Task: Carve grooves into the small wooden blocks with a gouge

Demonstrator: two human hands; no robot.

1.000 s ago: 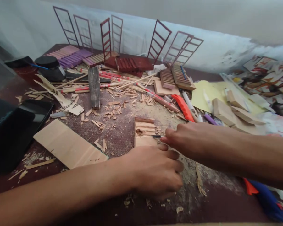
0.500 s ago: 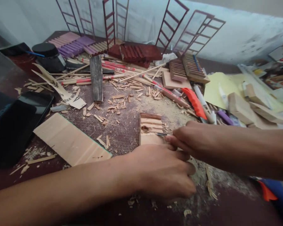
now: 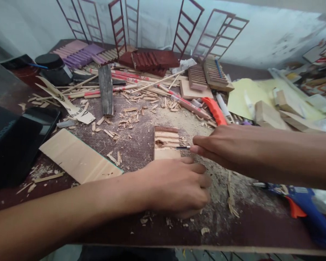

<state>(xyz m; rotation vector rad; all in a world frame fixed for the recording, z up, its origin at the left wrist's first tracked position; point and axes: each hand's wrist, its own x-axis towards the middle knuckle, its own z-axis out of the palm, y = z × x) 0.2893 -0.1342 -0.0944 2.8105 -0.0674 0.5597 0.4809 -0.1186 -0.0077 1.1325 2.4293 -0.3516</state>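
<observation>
My left hand (image 3: pixel 176 188) is closed on the near end of a small wooden block (image 3: pixel 167 154), pressing it to the table. Grooves run across the block's far half; its far edge is reddish-brown, and a dark knot or hole shows near the left side. My right hand (image 3: pixel 210 145) is closed around a slim tool with a thin metal tip (image 3: pixel 182 148). That tip reaches the block's right edge at the nearest groove. The tool's handle is hidden inside my fist, so its exact kind does not show.
Wood shavings (image 3: pixel 129 121) and dust litter the table. A flat board (image 3: pixel 80 156) and dark phone (image 3: pixel 42 119) lie left. Behind are sticks (image 3: pixel 149 85), grooved blocks (image 3: pixel 154 59) and small ladder-like frames (image 3: pixel 188 25). An orange-handled tool (image 3: pixel 214 110) and blue glue gun (image 3: pixel 301 206) lie right.
The camera view has shifted, bringing the table's front edge into sight. My right hand has drawn slightly right, apart from my left hand, and the tool tip sits nearer the block's edge.
</observation>
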